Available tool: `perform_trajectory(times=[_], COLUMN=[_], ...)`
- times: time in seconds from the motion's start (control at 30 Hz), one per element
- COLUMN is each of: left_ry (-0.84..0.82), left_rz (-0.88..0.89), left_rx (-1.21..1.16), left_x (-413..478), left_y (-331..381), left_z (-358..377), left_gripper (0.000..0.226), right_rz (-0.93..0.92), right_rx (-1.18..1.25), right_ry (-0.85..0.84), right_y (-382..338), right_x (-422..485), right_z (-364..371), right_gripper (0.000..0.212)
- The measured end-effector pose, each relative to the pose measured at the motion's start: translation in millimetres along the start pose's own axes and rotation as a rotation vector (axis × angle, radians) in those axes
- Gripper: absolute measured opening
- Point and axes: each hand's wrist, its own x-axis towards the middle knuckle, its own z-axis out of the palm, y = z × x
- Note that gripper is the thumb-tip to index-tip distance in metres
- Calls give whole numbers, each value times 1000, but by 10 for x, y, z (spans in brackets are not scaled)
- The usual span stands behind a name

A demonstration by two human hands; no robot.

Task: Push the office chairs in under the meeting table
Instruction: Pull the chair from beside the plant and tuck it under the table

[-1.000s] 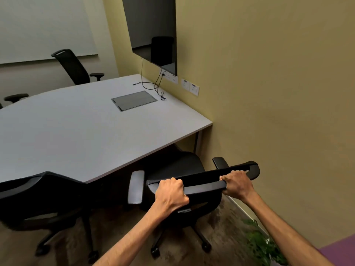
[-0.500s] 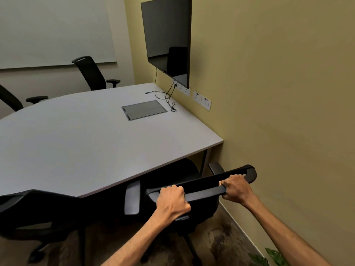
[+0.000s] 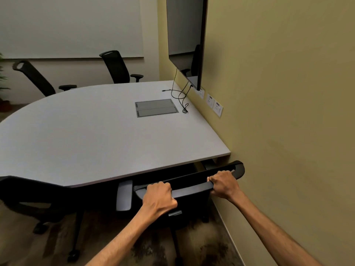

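A black office chair (image 3: 192, 186) stands at the near right corner of the grey meeting table (image 3: 92, 135), its seat hidden under the tabletop. My left hand (image 3: 158, 197) and my right hand (image 3: 223, 184) both grip the top bar of its backrest. Its grey left armrest (image 3: 124, 195) sits just below the table edge. A second black chair (image 3: 34, 196) stands at the near left, its back at the table edge. Two more black chairs (image 3: 117, 67) (image 3: 36, 77) stand on the table's far side.
The yellow wall (image 3: 288, 112) runs close along the right of the held chair. A wall-mounted screen (image 3: 185, 39) hangs above the table, with sockets (image 3: 214, 104) and a black cable (image 3: 180, 96) below it. A grey cable hatch (image 3: 156, 108) sits in the tabletop.
The held chair has rolled forward, its seat now under the tabletop. My view has lifted and moved closer to the table. Both hands keep their grip.
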Motion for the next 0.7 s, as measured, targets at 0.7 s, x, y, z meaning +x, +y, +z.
perform_trajectory(times=[0.7], left_ry=[-19], left_rz=[-154], left_rx=[85], left_x=[1003], left_y=[-85], left_z=[130], left_gripper=[18], right_rz=[-148], right_rx=[54], right_ry=[30], right_y=[569], right_x=[993], right_z=[254], right_gripper=[30])
